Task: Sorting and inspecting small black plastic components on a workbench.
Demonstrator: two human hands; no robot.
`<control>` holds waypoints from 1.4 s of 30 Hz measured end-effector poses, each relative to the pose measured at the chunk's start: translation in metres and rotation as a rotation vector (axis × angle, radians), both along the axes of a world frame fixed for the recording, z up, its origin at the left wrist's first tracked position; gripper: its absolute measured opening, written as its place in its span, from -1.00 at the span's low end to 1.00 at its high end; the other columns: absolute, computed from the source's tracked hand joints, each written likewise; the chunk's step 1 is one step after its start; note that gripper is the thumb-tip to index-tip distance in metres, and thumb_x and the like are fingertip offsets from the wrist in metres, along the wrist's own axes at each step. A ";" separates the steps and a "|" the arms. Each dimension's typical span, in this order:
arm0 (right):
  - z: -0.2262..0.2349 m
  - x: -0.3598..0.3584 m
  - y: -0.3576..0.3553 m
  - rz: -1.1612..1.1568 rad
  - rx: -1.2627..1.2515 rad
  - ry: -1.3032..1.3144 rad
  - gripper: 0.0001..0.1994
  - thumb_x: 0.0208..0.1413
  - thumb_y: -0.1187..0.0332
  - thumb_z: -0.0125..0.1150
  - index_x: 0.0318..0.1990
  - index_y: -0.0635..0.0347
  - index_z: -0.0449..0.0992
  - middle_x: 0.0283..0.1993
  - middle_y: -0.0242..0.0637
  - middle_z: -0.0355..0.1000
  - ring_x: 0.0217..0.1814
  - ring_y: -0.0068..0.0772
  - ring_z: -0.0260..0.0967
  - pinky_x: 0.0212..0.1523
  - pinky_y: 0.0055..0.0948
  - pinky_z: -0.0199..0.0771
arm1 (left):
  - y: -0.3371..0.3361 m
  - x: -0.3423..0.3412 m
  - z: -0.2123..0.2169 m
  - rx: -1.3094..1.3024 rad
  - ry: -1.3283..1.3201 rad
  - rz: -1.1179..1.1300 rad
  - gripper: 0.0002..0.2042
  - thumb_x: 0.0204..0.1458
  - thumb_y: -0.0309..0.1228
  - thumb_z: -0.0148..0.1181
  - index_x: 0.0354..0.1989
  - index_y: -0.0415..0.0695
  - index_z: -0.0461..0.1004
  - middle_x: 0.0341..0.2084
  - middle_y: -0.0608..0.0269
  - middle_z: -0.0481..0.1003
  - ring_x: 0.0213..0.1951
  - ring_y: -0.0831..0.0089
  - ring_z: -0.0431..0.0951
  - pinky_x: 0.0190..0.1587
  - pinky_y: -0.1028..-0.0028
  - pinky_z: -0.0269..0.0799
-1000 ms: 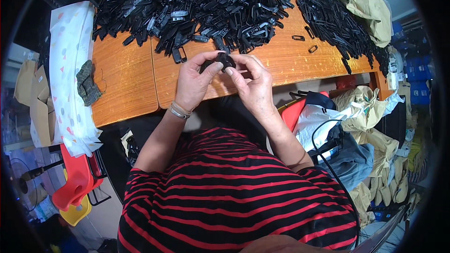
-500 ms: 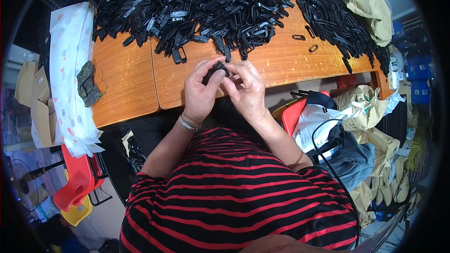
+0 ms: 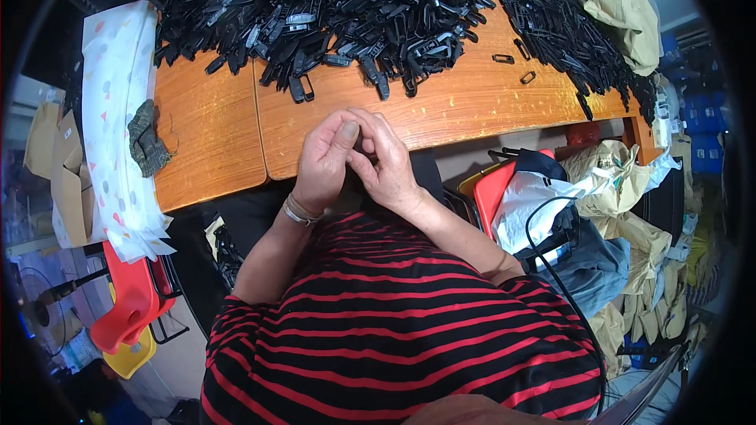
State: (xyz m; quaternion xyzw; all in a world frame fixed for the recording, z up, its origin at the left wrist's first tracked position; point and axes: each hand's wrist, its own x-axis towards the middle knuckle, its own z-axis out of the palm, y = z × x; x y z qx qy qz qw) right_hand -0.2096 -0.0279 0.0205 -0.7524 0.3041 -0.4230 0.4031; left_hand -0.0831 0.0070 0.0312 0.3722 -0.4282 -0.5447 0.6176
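My fingertips [image 3: 356, 135] press together over the table [image 3: 465, 106] edge; whether they pinch a clip, I cannot tell. My left hand [image 3: 324, 161] curls against my right hand [image 3: 387, 164]. Beyond them lies the heap of black clips [image 3: 346, 0]; two loops [image 3: 516, 67] sit apart.

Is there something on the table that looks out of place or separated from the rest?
Two small black rings lie alone on the bare wood of the table, apart from the big heap of black plastic parts. Nothing looks spilled or broken.
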 end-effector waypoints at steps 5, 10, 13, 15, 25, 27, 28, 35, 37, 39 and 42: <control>-0.013 0.017 0.008 0.013 -0.048 -0.051 -0.48 -0.14 0.55 0.34 0.08 0.24 0.39 -0.17 -0.11 0.38 -0.19 -0.10 0.40 -0.18 -0.32 0.44 | 0.014 0.010 -0.011 0.035 -0.016 0.061 -0.74 0.34 -0.28 -0.14 -0.27 -0.18 0.40 -0.45 0.39 0.38 -0.37 0.64 0.36 -0.29 0.63 0.32; -0.016 0.017 0.004 0.154 0.030 -0.160 -0.49 -0.08 0.65 0.25 0.11 0.28 0.36 -0.02 -0.14 0.40 -0.06 -0.28 0.43 -0.11 -0.45 0.46 | 0.026 0.008 -0.004 0.035 -0.126 0.166 -0.88 0.23 -0.46 0.03 -0.24 -0.23 0.46 -0.38 0.32 0.46 -0.30 0.59 0.44 -0.21 0.57 0.37; -0.018 0.008 -0.002 0.300 0.340 -0.215 -0.56 0.15 0.52 0.18 0.19 0.29 0.30 0.14 -0.23 0.33 0.12 -0.46 0.32 0.08 -0.49 0.38 | 0.023 0.004 0.004 -0.137 -0.334 0.235 -0.89 0.13 -0.52 0.13 -0.19 -0.24 0.49 -0.35 0.27 0.49 -0.28 0.52 0.48 -0.20 0.54 0.39; -0.014 0.007 -0.008 0.349 0.268 -0.287 -0.57 0.17 0.44 0.21 0.19 0.30 0.30 0.13 -0.22 0.33 0.11 -0.46 0.33 0.08 -0.50 0.38 | 0.018 0.003 0.008 -0.193 -0.408 0.266 -0.82 0.09 -0.45 0.19 -0.15 -0.24 0.49 -0.35 0.22 0.50 -0.30 0.43 0.50 -0.22 0.53 0.39; 0.001 -0.004 -0.012 0.346 0.058 -0.225 -0.46 0.14 0.23 0.28 0.19 0.32 0.30 0.16 -0.11 0.37 0.18 -0.28 0.36 0.15 -0.37 0.38 | 0.014 -0.003 0.026 -0.462 -0.740 0.363 -0.74 0.07 -0.21 0.22 -0.33 -0.19 0.49 -0.44 0.18 0.51 -0.37 0.20 0.49 -0.31 0.37 0.37; 0.000 -0.005 -0.008 0.320 -0.002 -0.211 -0.47 0.14 0.25 0.28 0.19 0.32 0.31 0.16 -0.10 0.37 0.17 -0.28 0.37 0.15 -0.38 0.37 | 0.017 -0.005 0.032 -0.477 -0.776 0.382 -0.74 0.07 -0.20 0.22 -0.36 -0.18 0.48 -0.47 0.16 0.50 -0.38 0.17 0.49 -0.32 0.36 0.37; 0.000 -0.005 -0.005 0.293 -0.061 -0.196 -0.47 0.14 0.26 0.28 0.19 0.32 0.31 0.17 -0.10 0.37 0.17 -0.27 0.37 0.15 -0.38 0.37 | 0.019 -0.006 0.034 -0.497 -0.776 0.386 -0.74 0.06 -0.21 0.23 -0.37 -0.18 0.48 -0.48 0.15 0.49 -0.39 0.16 0.49 -0.33 0.35 0.38; -0.003 0.005 0.001 0.374 0.094 -0.250 -0.48 0.05 0.55 0.27 0.21 0.19 0.34 0.07 -0.27 0.40 0.01 -0.50 0.37 -0.04 -0.53 0.42 | 0.032 0.000 0.021 -0.376 -0.804 0.411 -0.80 0.09 -0.33 0.22 -0.31 -0.24 0.49 -0.42 0.18 0.53 -0.34 0.28 0.51 -0.26 0.44 0.38; -0.003 0.007 0.002 0.385 0.155 -0.256 -0.47 0.04 0.60 0.25 0.21 0.18 0.35 0.10 -0.31 0.39 -0.02 -0.60 0.33 -0.10 -0.58 0.40 | 0.032 0.001 0.018 -0.347 -0.795 0.420 -0.81 0.09 -0.35 0.22 -0.29 -0.24 0.49 -0.42 0.19 0.53 -0.34 0.30 0.51 -0.26 0.45 0.38; -0.010 0.005 -0.001 0.377 0.165 -0.206 -0.47 0.03 0.60 0.25 0.21 0.18 0.35 0.11 -0.32 0.38 -0.02 -0.60 0.33 -0.10 -0.58 0.40 | 0.030 0.002 0.018 -0.397 -0.781 0.415 -0.80 0.08 -0.36 0.22 -0.23 -0.24 0.51 -0.41 0.20 0.52 -0.33 0.32 0.50 -0.26 0.45 0.38; -0.009 0.005 -0.004 0.375 0.194 -0.179 -0.48 0.03 0.62 0.25 0.20 0.19 0.35 0.13 -0.33 0.37 -0.01 -0.61 0.33 -0.10 -0.58 0.41 | 0.028 0.001 0.018 -0.423 -0.811 0.430 -0.73 0.02 -0.28 0.26 -0.20 -0.21 0.52 -0.37 0.15 0.53 -0.30 0.20 0.53 -0.26 0.39 0.42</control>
